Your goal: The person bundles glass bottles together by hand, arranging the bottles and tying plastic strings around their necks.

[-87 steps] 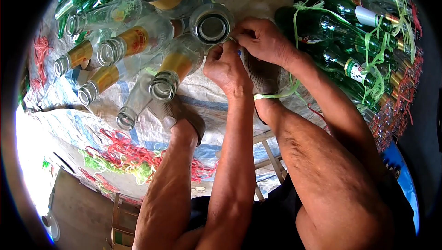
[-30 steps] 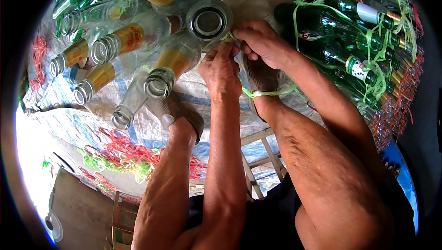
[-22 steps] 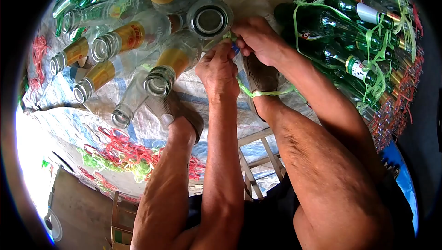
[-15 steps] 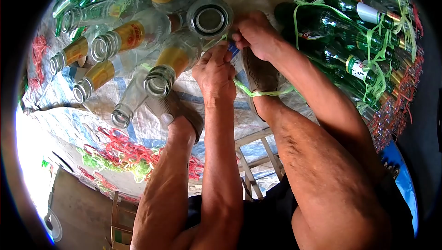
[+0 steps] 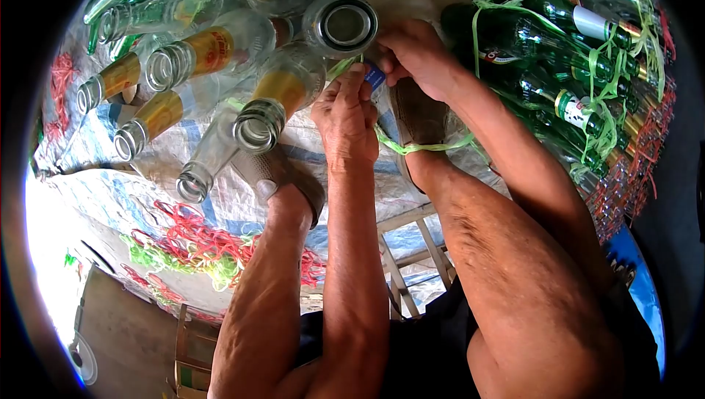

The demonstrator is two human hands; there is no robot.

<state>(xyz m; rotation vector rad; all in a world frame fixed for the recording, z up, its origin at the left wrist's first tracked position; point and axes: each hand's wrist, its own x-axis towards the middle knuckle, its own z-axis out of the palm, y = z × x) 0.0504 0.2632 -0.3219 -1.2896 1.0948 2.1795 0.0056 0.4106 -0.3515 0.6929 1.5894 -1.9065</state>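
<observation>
- The left hand (image 5: pixel 346 109) is closing its thumb and forefinger almost together, pinching green twine (image 5: pixel 340 69) beside the clear bottles (image 5: pixel 283 94).
- The right hand (image 5: pixel 420 57) is curling its fingers nearly closed next to a small blue piece (image 5: pixel 374 76); I cannot tell what they are gripping.
- The clear bottles are leaning together, pointing their open mouths various ways; several are wearing yellow labels.
- A round glass end (image 5: pixel 349 24) is facing up just beside both hands.
- Green bottles (image 5: pixel 529 43) are lying bundled on the right; their contents are not showing clearly.
- A green strand (image 5: pixel 433 149) is circling the right ankle (image 5: pixel 424 164).
</observation>
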